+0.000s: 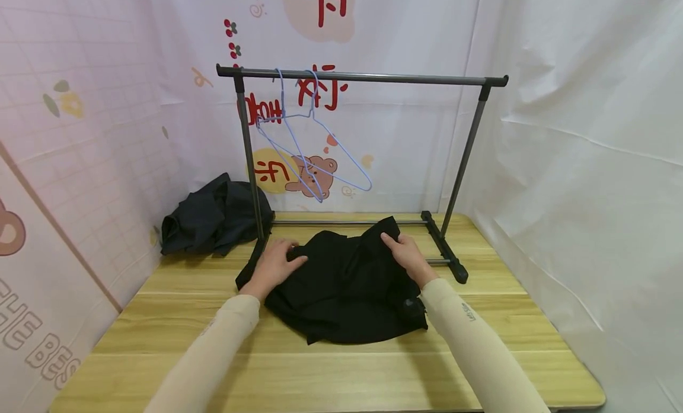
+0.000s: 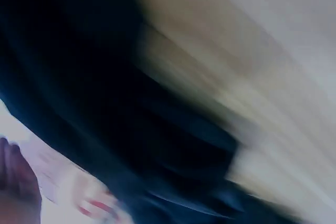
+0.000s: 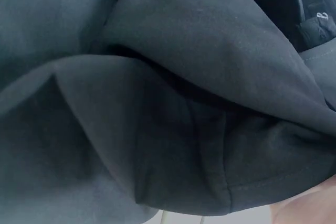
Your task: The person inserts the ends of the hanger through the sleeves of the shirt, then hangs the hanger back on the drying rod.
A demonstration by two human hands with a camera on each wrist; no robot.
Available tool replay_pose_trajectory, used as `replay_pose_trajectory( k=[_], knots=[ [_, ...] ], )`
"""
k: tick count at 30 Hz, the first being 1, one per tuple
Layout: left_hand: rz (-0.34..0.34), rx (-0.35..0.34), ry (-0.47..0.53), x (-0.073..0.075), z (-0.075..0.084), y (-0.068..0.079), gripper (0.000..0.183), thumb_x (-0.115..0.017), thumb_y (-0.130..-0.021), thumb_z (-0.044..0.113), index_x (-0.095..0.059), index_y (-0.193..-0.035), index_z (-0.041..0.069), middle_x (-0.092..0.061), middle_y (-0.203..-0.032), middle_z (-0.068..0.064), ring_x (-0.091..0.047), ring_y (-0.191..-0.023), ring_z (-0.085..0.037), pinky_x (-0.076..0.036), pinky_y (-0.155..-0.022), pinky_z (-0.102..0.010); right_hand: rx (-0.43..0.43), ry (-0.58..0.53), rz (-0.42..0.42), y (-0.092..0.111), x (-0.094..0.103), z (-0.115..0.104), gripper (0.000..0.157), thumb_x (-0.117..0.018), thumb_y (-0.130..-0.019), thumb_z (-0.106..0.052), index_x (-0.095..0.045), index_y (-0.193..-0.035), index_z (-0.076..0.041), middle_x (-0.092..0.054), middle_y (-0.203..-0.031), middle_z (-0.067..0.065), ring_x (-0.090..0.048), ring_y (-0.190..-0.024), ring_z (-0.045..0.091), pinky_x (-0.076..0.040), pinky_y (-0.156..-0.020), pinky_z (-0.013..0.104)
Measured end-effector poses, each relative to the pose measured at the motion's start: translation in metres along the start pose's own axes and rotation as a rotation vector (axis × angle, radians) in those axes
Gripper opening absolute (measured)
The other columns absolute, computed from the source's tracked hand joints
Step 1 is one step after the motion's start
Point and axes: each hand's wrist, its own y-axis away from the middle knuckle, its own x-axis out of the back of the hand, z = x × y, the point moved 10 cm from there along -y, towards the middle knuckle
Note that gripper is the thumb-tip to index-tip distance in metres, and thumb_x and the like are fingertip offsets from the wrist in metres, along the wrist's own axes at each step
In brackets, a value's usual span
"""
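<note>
A black garment (image 1: 341, 288) lies rumpled on the table, its upper right corner raised; its exact kind cannot be told. With thumb and fingers, my right hand (image 1: 408, 256) pinches that raised corner. At the garment's left side is my left hand (image 1: 274, 266), thumb and fingers apart and nothing visibly gripped. Blurred in the left wrist view, the fingers of the left hand (image 2: 18, 182) appear beside the dark cloth (image 2: 105, 103). The right wrist view is filled by folds and a stitched seam of the garment (image 3: 178, 145), plus a small tag (image 3: 317, 27) with a white mark.
A grey clothes rack (image 1: 363, 77) stands behind the garment on the wooden table (image 1: 341, 377). Two blue hangers (image 1: 341, 149) hang from its left half. Another dark heap of cloth (image 1: 213, 214) lies at the back left. Printed white sheets (image 1: 416, 140) enclose the table.
</note>
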Motion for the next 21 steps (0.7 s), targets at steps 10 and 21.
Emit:
replay_pose_trajectory(
  k=[10, 21],
  knots=[
    [-0.252, -0.063, 0.035, -0.076, 0.068, 0.001, 0.060, -0.070, -0.094, 0.037, -0.054, -0.141, 0.004, -0.055, -0.133, -0.017, -0.050, -0.124, -0.035, -0.041, -0.103, -0.049, 0.020, 0.012, -0.029, 0.001, -0.005, -0.001, 0.048, -0.058, -0.098, -0.050, -0.056, -0.084, -0.004, -0.051, -0.077, 0.006, -0.052, -0.074, 0.024, -0.043, -0.071, 0.035],
    [-0.140, 0.238, 0.623, -0.030, 0.040, -0.021, 0.070, -0.053, -0.103, 0.040, -0.026, -0.156, 0.002, -0.027, -0.160, -0.017, -0.024, -0.147, -0.034, -0.024, -0.115, -0.052, 0.059, 0.102, -0.006, 0.004, -0.006, -0.007, 0.087, -0.075, -0.085, -0.053, -0.035, -0.152, -0.015, -0.042, -0.147, 0.017, -0.045, -0.130, 0.037, -0.038, -0.105, 0.056]
  ],
)
